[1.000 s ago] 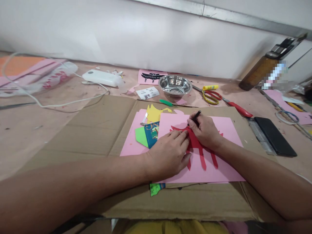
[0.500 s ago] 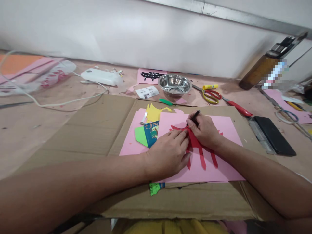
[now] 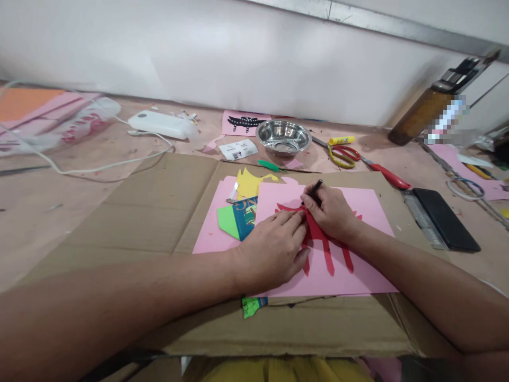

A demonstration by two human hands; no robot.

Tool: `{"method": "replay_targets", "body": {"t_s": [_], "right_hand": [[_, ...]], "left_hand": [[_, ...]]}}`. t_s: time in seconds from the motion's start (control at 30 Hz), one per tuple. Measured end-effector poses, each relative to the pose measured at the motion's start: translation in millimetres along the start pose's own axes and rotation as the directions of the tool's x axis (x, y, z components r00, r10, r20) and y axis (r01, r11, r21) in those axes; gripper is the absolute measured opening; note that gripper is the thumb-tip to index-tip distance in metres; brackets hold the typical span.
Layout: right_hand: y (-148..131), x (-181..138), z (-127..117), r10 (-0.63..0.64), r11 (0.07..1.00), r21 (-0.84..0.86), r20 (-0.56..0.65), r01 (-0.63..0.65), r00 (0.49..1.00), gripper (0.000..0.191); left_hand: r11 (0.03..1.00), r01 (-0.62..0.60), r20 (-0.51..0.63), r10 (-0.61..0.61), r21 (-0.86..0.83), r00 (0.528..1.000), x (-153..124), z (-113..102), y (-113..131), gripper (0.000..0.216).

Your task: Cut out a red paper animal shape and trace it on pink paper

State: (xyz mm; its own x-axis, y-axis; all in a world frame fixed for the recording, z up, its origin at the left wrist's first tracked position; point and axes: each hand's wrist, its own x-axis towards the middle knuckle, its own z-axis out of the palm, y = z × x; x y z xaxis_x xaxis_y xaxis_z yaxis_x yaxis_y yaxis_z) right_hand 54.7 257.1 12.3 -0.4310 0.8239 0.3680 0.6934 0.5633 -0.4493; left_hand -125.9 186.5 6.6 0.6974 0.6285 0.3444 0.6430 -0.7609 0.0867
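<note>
A red paper cutout (image 3: 317, 229) with long pointed legs lies on a pink paper sheet (image 3: 369, 270). My left hand (image 3: 274, 246) rests flat over the cutout's left part, fingers stretched out. In my right hand (image 3: 332, 212) is a dark pen (image 3: 317, 190), its tip down at the cutout's upper edge near my left fingertips. Both hands cover parts of the red shape. Left of the sheet, a yellow paper scrap (image 3: 248, 183) and a green and blue piece (image 3: 230, 222) lie on another pink sheet.
Brown cardboard (image 3: 151, 212) lies beneath the papers. Behind stand a metal bowl (image 3: 283, 138) and a brown bottle (image 3: 419, 116). Scissors (image 3: 341, 157), a yellow glue stick (image 3: 342, 140), a red-handled tool (image 3: 392, 176) and a black phone (image 3: 445, 220) lie rightward. A white power bank (image 3: 161, 124) trails a cable.
The whole view has shifted slightly. My left hand stays on the red cutout, and the pen in my right hand has barely moved along its upper edge.
</note>
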Motion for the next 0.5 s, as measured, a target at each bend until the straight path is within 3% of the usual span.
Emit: {"method": "replay_targets", "body": {"t_s": [0.5], "right_hand": [[0.1, -0.3, 0.7, 0.003, 1.0, 0.02, -0.009, -0.003, 1.0, 0.02]], "left_hand": [[1.0, 0.002, -0.026, -0.001, 0.029, 1.0, -0.2, -1.0, 1.2, 0.039]]}}
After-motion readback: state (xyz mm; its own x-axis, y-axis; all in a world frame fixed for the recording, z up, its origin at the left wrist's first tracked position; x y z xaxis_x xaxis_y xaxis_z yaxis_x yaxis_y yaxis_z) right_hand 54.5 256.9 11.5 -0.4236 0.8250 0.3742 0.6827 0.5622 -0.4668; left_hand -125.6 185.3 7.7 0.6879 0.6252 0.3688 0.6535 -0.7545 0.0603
